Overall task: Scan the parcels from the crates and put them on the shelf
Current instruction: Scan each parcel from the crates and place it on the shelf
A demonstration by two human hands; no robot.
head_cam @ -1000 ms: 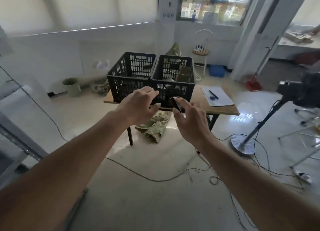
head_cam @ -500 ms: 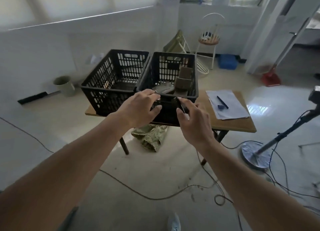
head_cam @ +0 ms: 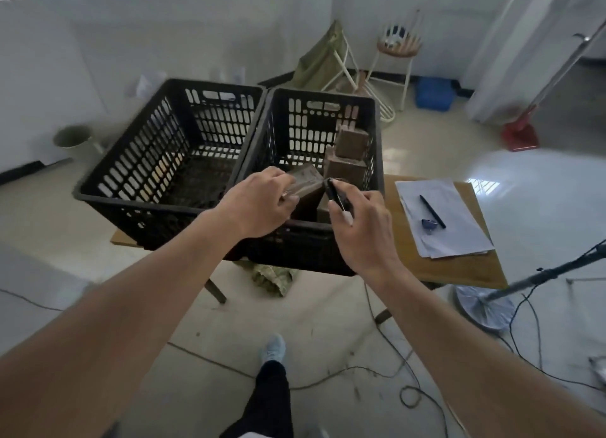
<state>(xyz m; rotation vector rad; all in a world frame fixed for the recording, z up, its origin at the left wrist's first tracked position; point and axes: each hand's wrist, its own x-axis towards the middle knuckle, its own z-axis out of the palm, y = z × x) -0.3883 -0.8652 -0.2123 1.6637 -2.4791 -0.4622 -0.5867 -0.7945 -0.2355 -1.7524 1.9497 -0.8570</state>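
Your left hand (head_cam: 262,204) grips a flat brown cardboard parcel (head_cam: 306,183), fingers curled over its near edge, above the right black slotted plastic crate (head_cam: 328,241). Your right hand (head_cam: 364,227) pinches a small black handheld scanner (head_cam: 336,196) just beside the parcel. More brown cardboard boxes (head_cam: 349,155) stand inside that crate. No label or writing is legible.

Words on the brown cardboard parcels (head_cam: 351,142): too blurry to read
Words on the white paper sheets (head_cam: 439,214): none can be read
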